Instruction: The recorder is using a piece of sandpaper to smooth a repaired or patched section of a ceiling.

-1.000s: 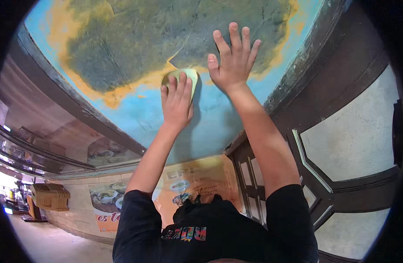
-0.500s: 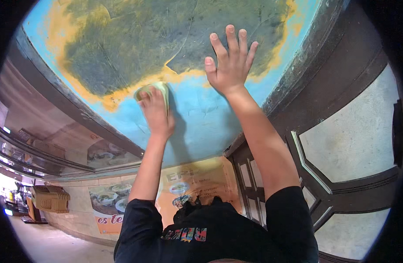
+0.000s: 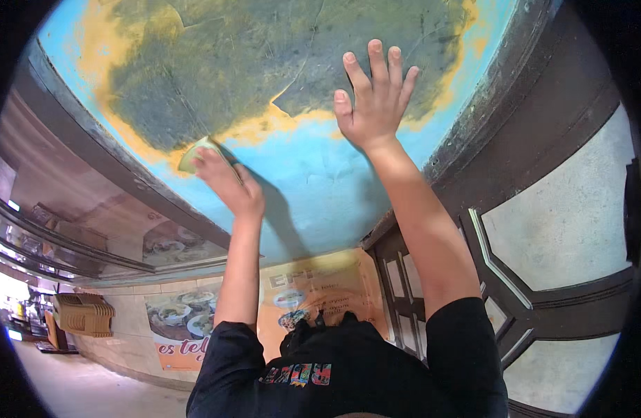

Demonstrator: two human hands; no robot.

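Observation:
A pale green folded sheet (image 3: 201, 150), thin and stiff at its edges, lies under the fingers of my left hand (image 3: 230, 184). That hand is closed on it and presses it against a blue painted surface (image 3: 313, 174). The sheet touches the lower left border of a large worn patch (image 3: 216, 70), dark grey-green with an orange-yellow rim. My left fingers are slightly blurred. Farther right, my right hand (image 3: 376, 104) rests flat with its fingers spread, holding nothing. Its palm lies across the patch's lower right border.
Dark wooden frame edges (image 3: 467, 104) flank the painted surface. A panelled dark and white structure (image 3: 557, 202) stands at right. Below hang an orange poster (image 3: 327, 285) and a food banner (image 3: 184, 324). Stacked brown plastic items (image 3: 83, 315) sit far left.
My left hand has slid left with the sheet, and its fingers now tilt toward the left. My right hand keeps its place on the surface; the whole view has shifted slightly.

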